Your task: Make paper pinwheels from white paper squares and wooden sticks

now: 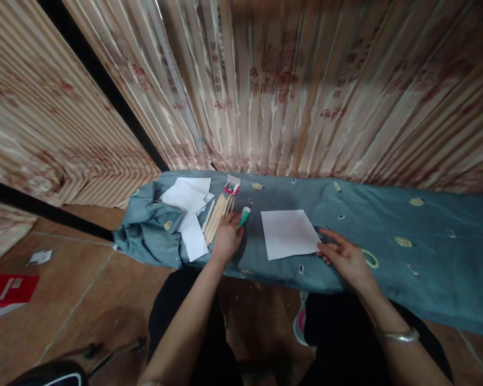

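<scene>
My left hand is closed around the lower part of a small green tube with a white end, which looks like a glue stick. Just left of that hand lies a bundle of thin wooden sticks. A white square sheet of paper rests flat on the cloth between my hands. At its lower right corner, my right hand pinches the edge between thumb and fingers, with the index finger stretched out above. The fingertips under the paper are hidden.
A blue-green patterned cloth covers the long table. Several white papers overlap at the left, near a small open red box of small metal pieces. A striped curtain hangs behind. On the floor lies a red packet.
</scene>
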Available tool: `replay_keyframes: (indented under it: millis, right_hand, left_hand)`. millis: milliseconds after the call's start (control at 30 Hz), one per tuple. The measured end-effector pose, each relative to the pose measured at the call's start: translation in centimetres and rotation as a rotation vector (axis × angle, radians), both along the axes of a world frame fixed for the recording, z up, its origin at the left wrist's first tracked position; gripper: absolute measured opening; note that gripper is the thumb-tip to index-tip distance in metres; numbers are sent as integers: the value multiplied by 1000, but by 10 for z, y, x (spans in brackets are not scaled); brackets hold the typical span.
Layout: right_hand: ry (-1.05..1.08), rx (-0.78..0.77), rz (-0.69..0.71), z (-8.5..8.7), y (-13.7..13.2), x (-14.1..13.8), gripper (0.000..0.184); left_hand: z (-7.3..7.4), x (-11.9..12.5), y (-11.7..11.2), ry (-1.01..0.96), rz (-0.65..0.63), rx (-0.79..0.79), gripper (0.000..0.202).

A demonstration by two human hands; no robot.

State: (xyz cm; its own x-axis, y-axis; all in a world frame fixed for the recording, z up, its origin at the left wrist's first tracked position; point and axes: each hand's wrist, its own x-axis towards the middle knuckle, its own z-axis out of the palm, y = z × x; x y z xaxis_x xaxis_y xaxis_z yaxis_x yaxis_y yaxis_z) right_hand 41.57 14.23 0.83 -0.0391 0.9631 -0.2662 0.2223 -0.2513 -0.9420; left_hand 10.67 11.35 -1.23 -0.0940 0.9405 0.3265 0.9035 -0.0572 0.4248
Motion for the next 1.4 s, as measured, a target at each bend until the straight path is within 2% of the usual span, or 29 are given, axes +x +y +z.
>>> replay_keyframes:
  millis: [133,233,333,433,500,567,633,733,800,867,933,1067,1133,1267,1400]
  right_hand:
    - [-45,66,64,1,2,-4,72]
    - [-68,96,92,2,2,-7,68]
    - [-70,107,107,3,2,-10,64]
    - [-46,78,135,6,1,-13,61]
    - [-29,41,170,7,0,-15,58]
    - [-16,4,214,9,0,-17,51]
    - [-7,-37,257,12,-1,-19,44]
    - [3,-93,303,14,-4,-20,35]
    - [10,-114,344,15,-6,-18,34]
    - [20,-129,413,16,-6,-11,36]
    - [14,-94,440,16,-3,-1,41]
    - [-139,250,279,18,6,22,40]
    - [-219,362,310,20,7,25,39]
    - [-227,341,443,17,4,15,24]
    - [-187,313,351,2,8,-2,26]
  left_hand:
    - [13,-16,-6,-6,81,39,37]
    - [22,-44,-16,-5,226,96,34]
    - [24,-71,-25,57,366,102,31]
    - [23,-82,-30,63,385,88,29]
    - [24,-74,-30,69,368,110,33]
    - [28,-53,-30,59,295,170,37]
    - [30,-19,-31,8,105,182,38]
    - [26,38,-35,-14,-304,55,51]
    - [19,68,-36,20,-443,-43,60]
    - [10,83,-35,47,-433,-71,52]
    - [1,86,-32,47,-407,-62,36]
    - [-6,76,-32,-90,-438,-14,32]
    - [-6,74,-37,-195,-455,2,32]
    - [-4,81,-47,-337,-435,-27,30]
    - [-4,84,-50,-378,-317,-64,39]
